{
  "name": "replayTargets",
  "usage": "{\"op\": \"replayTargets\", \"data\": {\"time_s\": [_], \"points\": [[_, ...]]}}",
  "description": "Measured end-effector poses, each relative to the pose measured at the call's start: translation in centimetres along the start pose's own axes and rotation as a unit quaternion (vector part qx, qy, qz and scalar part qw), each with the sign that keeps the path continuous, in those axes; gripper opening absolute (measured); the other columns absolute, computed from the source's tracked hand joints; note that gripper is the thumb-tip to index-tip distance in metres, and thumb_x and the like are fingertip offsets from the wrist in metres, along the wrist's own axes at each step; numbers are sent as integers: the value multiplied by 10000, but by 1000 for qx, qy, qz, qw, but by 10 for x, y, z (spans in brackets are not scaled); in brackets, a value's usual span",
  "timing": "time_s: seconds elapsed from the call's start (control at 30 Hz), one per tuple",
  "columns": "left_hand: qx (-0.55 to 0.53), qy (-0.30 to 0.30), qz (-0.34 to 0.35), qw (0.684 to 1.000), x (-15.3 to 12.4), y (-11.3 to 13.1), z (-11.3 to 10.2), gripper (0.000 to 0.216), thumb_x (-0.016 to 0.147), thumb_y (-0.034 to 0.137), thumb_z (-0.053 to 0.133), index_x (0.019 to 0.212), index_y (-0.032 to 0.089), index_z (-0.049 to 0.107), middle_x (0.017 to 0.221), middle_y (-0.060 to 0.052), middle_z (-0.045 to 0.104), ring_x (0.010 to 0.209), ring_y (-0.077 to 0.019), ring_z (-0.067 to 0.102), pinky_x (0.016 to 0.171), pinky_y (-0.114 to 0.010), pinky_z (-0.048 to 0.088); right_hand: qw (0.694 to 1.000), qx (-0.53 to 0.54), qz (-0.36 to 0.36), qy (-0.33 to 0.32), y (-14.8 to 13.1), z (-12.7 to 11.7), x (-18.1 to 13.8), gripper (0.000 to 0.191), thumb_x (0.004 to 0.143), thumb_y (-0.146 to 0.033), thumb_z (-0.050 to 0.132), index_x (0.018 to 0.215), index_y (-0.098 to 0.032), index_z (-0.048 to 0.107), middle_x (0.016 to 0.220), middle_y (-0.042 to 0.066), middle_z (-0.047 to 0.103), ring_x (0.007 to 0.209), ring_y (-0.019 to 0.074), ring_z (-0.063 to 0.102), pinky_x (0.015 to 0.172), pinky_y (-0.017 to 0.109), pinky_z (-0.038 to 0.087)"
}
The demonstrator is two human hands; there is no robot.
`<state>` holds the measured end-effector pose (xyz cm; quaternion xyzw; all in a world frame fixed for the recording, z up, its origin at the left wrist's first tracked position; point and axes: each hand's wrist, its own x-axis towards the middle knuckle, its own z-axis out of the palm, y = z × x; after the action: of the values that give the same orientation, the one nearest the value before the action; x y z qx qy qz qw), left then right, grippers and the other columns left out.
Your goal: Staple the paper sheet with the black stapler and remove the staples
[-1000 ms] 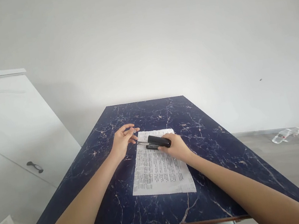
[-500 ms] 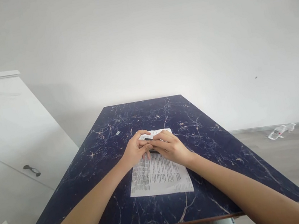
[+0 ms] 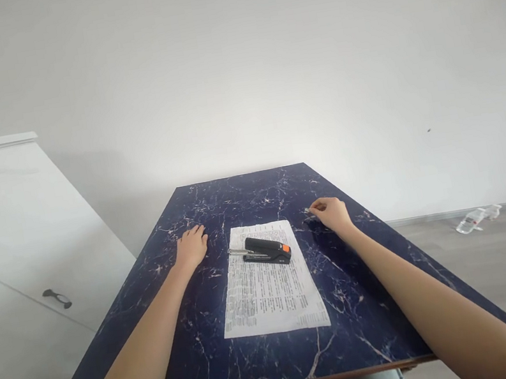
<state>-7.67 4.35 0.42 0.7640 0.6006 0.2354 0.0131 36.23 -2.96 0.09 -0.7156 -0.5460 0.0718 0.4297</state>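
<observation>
A black stapler (image 3: 266,250) with an orange end lies on the upper part of a printed sheet of paper (image 3: 270,290) in the middle of the dark blue marbled table (image 3: 188,355). My left hand (image 3: 191,246) rests flat on the table to the left of the sheet, fingers stretched out and holding nothing. On the other side of the sheet, my right hand (image 3: 332,213) sits on the table with its fingertips pinched together. Whether anything is in the pinch is too small to tell. Neither hand touches the stapler.
A white cabinet (image 3: 1,225) with a dark handle stands at the left, close to the table's edge. A crushed plastic bottle (image 3: 475,219) lies on the grey floor at the right. A white wall rises behind the table.
Both hands were together on the stapler over the sheet. They have let go of it and moved apart, left hand to the left, right hand to the right. The stapler now lies alone on the paper.
</observation>
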Motion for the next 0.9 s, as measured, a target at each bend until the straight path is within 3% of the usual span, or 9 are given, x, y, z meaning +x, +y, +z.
{"op": "replayTargets", "data": {"time_s": [0.1, 0.23, 0.37, 0.6, 0.77, 0.9], "points": [[9, -16, -5, 1000, -2, -1, 0, 236, 932, 195, 603, 1091, 194, 778, 1211, -155, 754, 1143, -354, 695, 1003, -460, 521, 1000, -11, 14, 0, 18, 1, 9, 78, 755, -264, 703, 720, -212, 749, 741, 51, 744, 774, 250, 709, 786, 362, 524], [-6, -10, -10, 1000, -4, 0, -6, 184, 876, 129, 644, 965, 215, 779, 990, -113, 794, 984, -321, 744, 899, -407, 555, 999, -31, 6, 22, 20, 9, 9, 163, 713, -346, 762, 791, -204, 778, 899, 99, 714, 904, 299, 668, 897, 435, 508], [-58, 4, 12, 998, -5, 7, -7, 213, 839, 89, 659, 975, 205, 775, 971, -96, 788, 948, -284, 750, 908, -387, 566, 997, -37, -19, 66, 10, 15, 3, 245, 780, -368, 692, 932, -197, 781, 1084, 128, 611, 1004, 300, 607, 1011, 484, 457], [-209, 8, 74, 975, -18, 41, -15, 248, 985, 258, 530, 1069, 207, 758, 1007, -52, 801, 854, -204, 779, 808, -308, 624, 995, -22, -56, 74, -10, 23, -15, 233, 792, -234, 602, 967, -214, 754, 1132, 99, 520, 964, 251, 592, 973, 433, 492], [-263, -69, 152, 950, -27, 55, -29, 171, 843, 304, 755, 988, 250, 826, 1016, -48, 816, 896, -256, 767, 883, -382, 606, 997, 1, -54, 47, -18, 28, -23, 272, 776, -194, 596, 1002, -214, 747, 1151, 101, 500, 907, 235, 603, 919, 422, 520], [-246, -142, 186, 941, -29, 59, -26, 158, 801, 277, 801, 954, 272, 843, 979, -45, 811, 903, -263, 745, 854, -390, 581, 999, 7, -47, 26, -20, 30, -25, 250, 765, -186, 611, 970, -196, 755, 1081, 87, 513, 834, 210, 602, 899, 406, 533]]}}
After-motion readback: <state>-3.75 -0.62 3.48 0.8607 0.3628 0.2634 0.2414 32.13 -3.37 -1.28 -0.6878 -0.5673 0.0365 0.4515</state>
